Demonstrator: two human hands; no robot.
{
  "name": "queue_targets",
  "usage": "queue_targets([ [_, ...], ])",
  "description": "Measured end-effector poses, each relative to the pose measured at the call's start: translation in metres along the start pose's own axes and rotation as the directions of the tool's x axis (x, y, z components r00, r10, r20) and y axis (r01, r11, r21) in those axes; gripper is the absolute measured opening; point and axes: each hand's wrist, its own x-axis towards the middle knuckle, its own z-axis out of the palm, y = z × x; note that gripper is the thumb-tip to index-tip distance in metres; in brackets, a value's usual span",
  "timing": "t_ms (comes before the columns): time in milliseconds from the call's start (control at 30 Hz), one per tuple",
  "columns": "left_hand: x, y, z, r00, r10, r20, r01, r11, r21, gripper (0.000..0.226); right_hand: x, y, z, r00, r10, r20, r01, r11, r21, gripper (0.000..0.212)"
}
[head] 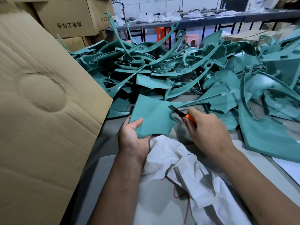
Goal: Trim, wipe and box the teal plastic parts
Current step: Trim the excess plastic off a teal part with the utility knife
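1. Left hand point(134, 135) gripping the near corner of a flat teal panel point(152, 116), thumb on top, fingers curled underneath.
2. Panel held tilted just above the grey table point(186, 135), between the two hands, its long thin arm running off to the right toward the heap.
3. Right hand point(206, 127) clamped round an orange-handled knife point(181, 113), fingers wrapped over the handle.
4. Blade tip set against the panel's right edge, at the notch where the thin arm begins.
5. White cloth point(178, 168) bunched on the table directly below both wrists, red thread trailing from it.
6. Large heap of teal parts point(162, 70) piled across the table beyond the hands, curved strips sticking up.
7. Brown cardboard flap point(40, 95) standing at the left, just beside the left hand.
8. More cardboard boxes point(68, 18) stacked behind, printed with black characters.
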Motion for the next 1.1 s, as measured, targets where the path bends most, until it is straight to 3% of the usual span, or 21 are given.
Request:
queue_targets([
  [167, 0.007, 0.004, -0.007, 0.999, -0.037, -0.036, 0.036, 0.999, -0.027, 0.03, -0.001, 0.009, -0.008, 0.992, -0.083, 0.093, 0.061, 0.974, 0.218, 0.027],
  [233, 0.011, 0.007, -0.01, 0.999, -0.032, -0.044, 0.03, 0.999, -0.045, 0.03, -0.003, 0.01, -0.012, 0.994, -0.103, 0.027, 0.09, 0.95, 0.3, 0.028],
  [367, 0.012, 0.007, -0.01, 0.996, -0.067, -0.05, 0.062, 0.994, -0.085, 0.031, -0.003, 0.004, -0.01, 0.99, -0.139, -0.039, 0.144, 0.967, 0.208, 0.031],
  [667, 0.012, 0.011, -0.009, 0.992, -0.083, -0.091, 0.076, 0.994, -0.078, 0.019, -0.003, 0.012, -0.015, 0.97, -0.225, -0.094, 0.242, 0.936, 0.257, 0.03],
  [933, 0.01, 0.014, -0.011, 0.994, -0.034, -0.106, 0.033, 0.999, -0.011, 0.024, 0.002, 0.018, -0.012, 0.956, -0.292, -0.007, 0.288, 0.939, 0.188, 0.026],
  [1100, 0.008, 0.017, -0.01, 0.987, 0.015, -0.163, -0.009, 0.999, 0.04, 0.022, 0.002, 0.024, -0.013, 0.938, -0.335, 0.087, 0.314, 0.929, 0.194, 0.034],
])
